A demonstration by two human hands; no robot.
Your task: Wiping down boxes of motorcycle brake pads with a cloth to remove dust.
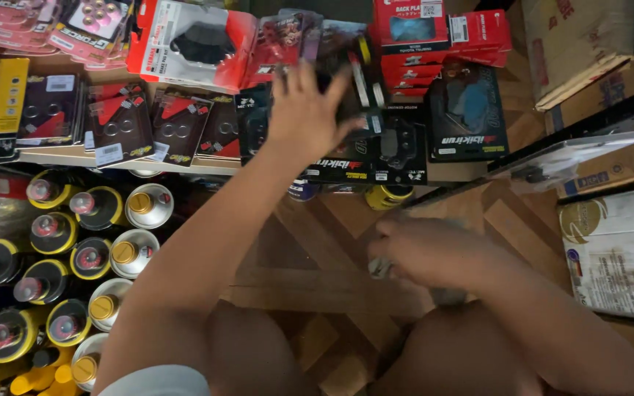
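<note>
Wooden parquet floor (310, 242) runs between a low shelf at the far edge and stacked cartons on the right. On the shelf, flat blister packs of small parts lie overlapping in rows; below its left end stand yellow-capped and silver bottles (89, 257), packed close. The left hand (306, 110) reaches out with fingers spread wide, palm down, holding nothing, hovering over or just touching the dark packs (376, 150) near the shelf's front edge; contact cannot be told through the blur. The right hand (423, 253) rests low over the floor, fingers curled around something small and greyish (379, 268), mostly hidden. Sorting through the packs seems in hand; picking one would call for closing the fingers on a single pack's edge.
</note>
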